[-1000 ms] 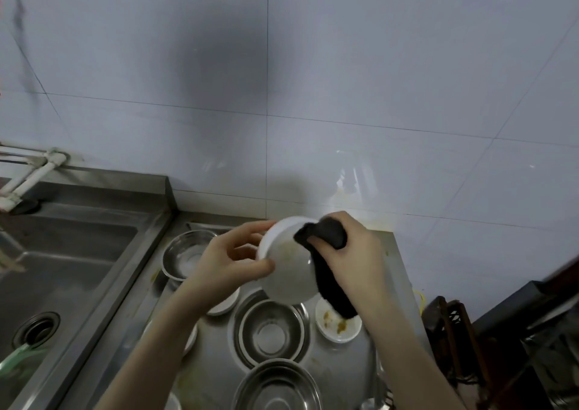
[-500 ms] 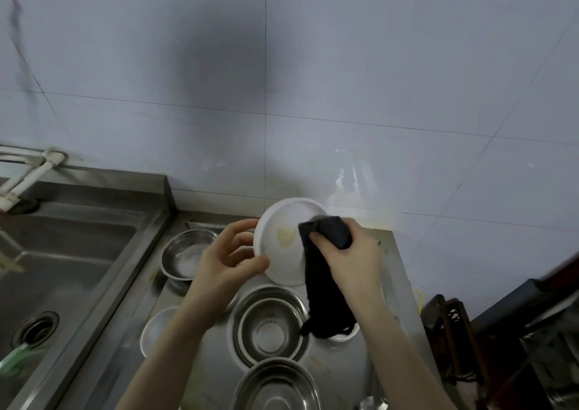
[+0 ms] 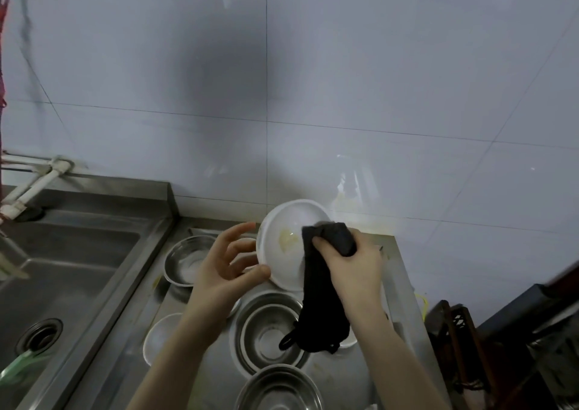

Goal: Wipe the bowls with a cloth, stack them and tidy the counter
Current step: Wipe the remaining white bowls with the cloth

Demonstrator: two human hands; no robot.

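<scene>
White bowl (image 3: 283, 246) held tilted by left hand (image 3: 225, 268), thumb on rim. Yellow smear (image 3: 288, 240) lay just left of black cloth (image 3: 326, 271), gripped by right hand (image 3: 354, 265).

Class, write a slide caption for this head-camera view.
Left hand steadies a stained white bowl; right hand wipes it with a black cloth.

Dim, bluish light; a soft dark shadow on the tiled wall (image 3: 228, 74), glare patches, perhaps slight blur throughout.
</scene>
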